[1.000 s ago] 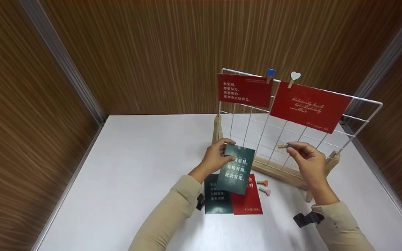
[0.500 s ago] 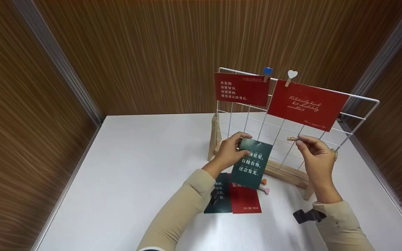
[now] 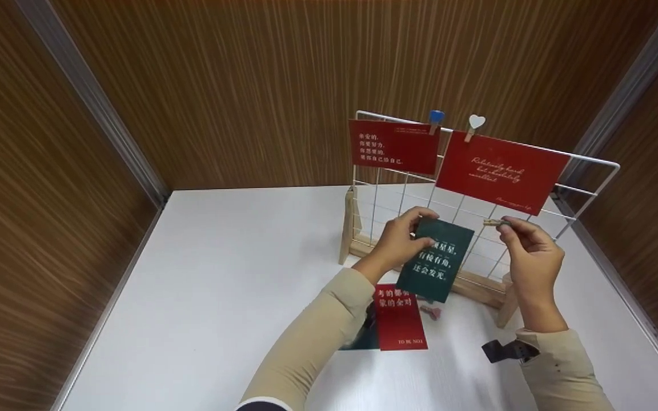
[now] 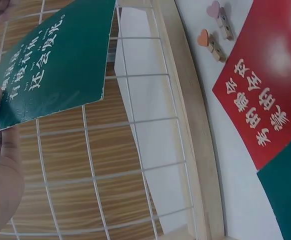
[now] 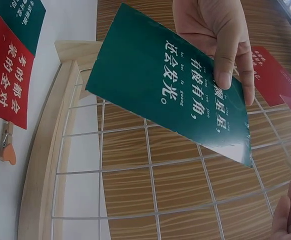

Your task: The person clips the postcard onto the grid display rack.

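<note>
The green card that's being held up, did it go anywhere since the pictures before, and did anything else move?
Yes! The left hand carried the green card rightward and a little up. The right hand also moved right and slightly up with its wooden clip. Nothing was newly grabbed or let go. The two red cards stayed clipped to the rack.
</note>
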The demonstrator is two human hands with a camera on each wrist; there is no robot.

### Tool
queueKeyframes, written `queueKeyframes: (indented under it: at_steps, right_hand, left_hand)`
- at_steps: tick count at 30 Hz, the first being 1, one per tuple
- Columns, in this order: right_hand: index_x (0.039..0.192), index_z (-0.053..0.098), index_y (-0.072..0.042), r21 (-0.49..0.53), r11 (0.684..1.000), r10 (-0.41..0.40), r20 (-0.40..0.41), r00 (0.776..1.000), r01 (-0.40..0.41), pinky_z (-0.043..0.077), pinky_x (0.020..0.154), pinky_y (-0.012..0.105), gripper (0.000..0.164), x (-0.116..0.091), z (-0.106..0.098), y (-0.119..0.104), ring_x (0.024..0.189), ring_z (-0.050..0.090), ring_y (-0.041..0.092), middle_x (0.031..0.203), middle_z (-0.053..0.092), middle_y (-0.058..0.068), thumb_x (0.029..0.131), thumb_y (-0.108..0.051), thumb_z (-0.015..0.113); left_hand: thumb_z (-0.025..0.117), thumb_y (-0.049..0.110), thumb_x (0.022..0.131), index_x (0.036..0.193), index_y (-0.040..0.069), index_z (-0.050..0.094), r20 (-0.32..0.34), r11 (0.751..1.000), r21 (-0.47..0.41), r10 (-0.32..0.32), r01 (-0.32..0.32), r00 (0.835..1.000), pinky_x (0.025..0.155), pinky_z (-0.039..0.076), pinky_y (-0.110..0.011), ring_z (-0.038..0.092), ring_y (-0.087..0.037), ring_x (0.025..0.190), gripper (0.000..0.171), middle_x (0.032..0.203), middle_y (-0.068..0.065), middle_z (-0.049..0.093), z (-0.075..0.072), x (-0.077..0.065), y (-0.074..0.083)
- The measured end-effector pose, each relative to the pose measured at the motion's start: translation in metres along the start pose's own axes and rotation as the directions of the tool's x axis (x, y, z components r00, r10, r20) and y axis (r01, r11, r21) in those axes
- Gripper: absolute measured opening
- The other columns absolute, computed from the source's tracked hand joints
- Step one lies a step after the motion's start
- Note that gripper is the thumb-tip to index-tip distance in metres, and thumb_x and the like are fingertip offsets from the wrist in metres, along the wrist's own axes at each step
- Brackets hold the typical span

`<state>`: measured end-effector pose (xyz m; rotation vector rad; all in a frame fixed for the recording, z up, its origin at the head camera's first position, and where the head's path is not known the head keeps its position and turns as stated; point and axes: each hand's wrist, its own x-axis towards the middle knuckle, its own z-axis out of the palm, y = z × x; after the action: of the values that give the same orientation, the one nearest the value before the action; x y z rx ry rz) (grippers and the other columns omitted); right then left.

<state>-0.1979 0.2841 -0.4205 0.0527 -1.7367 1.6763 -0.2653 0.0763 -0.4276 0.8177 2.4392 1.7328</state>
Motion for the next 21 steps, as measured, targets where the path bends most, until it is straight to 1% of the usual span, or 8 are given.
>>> queueKeyframes:
  at_steps: [4, 7, 14, 19, 21]
  right_hand:
    - [0.105, 0.065, 0.013, 0.011, 1.0, 0.001, -0.025, 1.0, -0.001, 0.05, 0.077, 0.017, 0.024, 0.002, -0.004, 0.001, 0.081, 0.065, 0.012, 0.094, 0.07, 0.004, 0.085, 0.001, 0.067]
    - [0.107, 0.066, 0.012, 0.016, 1.0, 0.011, -0.055, 0.998, -0.01, 0.05, 0.078, 0.017, 0.024, 0.004, -0.008, 0.007, 0.083, 0.065, 0.014, 0.096, 0.07, 0.005, 0.086, 0.0, 0.067]
    - [0.108, 0.067, 0.007, 0.113, 0.993, 0.035, -0.115, 0.993, -0.022, 0.05, 0.08, 0.019, 0.025, 0.005, -0.013, 0.005, 0.088, 0.066, 0.016, 0.101, 0.068, 0.015, 0.084, 0.005, 0.068]
    - [0.111, 0.068, 0.003, 0.062, 0.996, 0.067, -0.172, 0.983, -0.057, 0.05, 0.081, 0.019, 0.028, 0.005, -0.017, 0.004, 0.089, 0.066, 0.015, 0.105, 0.068, 0.013, 0.084, -0.002, 0.07]
    - [0.112, 0.069, 0.001, 0.039, 0.996, 0.086, -0.194, 0.977, -0.08, 0.049, 0.082, 0.018, 0.029, 0.005, -0.019, 0.004, 0.091, 0.065, 0.015, 0.107, 0.068, 0.011, 0.084, -0.006, 0.071]
  left_hand:
    - [0.072, -0.002, 0.082, 0.12, 0.016, 0.058, -0.002, 1.0, -0.017, 0.018, -0.018, 1.0, 0.079, 0.047, -0.02, 0.059, -0.004, 0.094, 0.044, 0.112, 0.0, 0.063, 0.006, 0.004, 0.003]
    - [0.071, -0.003, 0.082, 0.119, 0.016, 0.059, -0.011, 0.998, -0.046, 0.03, -0.031, 0.999, 0.078, 0.048, -0.019, 0.059, -0.003, 0.093, 0.044, 0.112, 0.0, 0.064, 0.01, 0.007, 0.006]
    - [0.071, -0.003, 0.082, 0.12, 0.016, 0.058, -0.022, 0.996, -0.079, 0.049, -0.051, 0.999, 0.08, 0.048, -0.018, 0.06, -0.003, 0.098, 0.045, 0.117, 0.001, 0.063, 0.02, 0.013, 0.011]
    - [0.071, -0.003, 0.082, 0.12, 0.017, 0.057, -0.018, 0.994, -0.096, 0.047, -0.049, 0.999, 0.082, 0.047, -0.016, 0.059, -0.003, 0.101, 0.046, 0.12, 0.004, 0.062, 0.027, 0.018, 0.016]
    - [0.071, -0.004, 0.081, 0.12, 0.016, 0.057, -0.021, 0.992, -0.11, 0.059, -0.061, 0.998, 0.082, 0.047, -0.015, 0.059, -0.003, 0.102, 0.046, 0.12, 0.003, 0.061, 0.031, 0.02, 0.018]
